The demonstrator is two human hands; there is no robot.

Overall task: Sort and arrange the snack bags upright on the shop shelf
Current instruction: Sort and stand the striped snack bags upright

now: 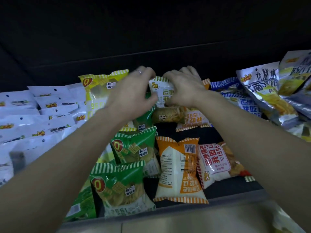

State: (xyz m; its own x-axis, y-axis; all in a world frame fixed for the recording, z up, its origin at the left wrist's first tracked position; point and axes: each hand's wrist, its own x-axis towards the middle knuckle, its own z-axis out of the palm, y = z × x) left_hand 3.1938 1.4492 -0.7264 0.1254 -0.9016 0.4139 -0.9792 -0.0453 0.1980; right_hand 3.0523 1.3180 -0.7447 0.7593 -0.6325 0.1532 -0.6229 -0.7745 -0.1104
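Mid-frame, my left hand (134, 91) and right hand (183, 88) pinch the white bag (159, 91): light, puffy, slippery; I'd hold its side seams.

the dark shelf (210, 135) carries white packets (33, 115) stacked at left, green bags (133, 148) and orange bags (180, 169) lying flat in the middle, a red-striped bag (215, 162) beside them, blue bags (242, 101) and, possibly leaning, silver bags (269, 88) at right.
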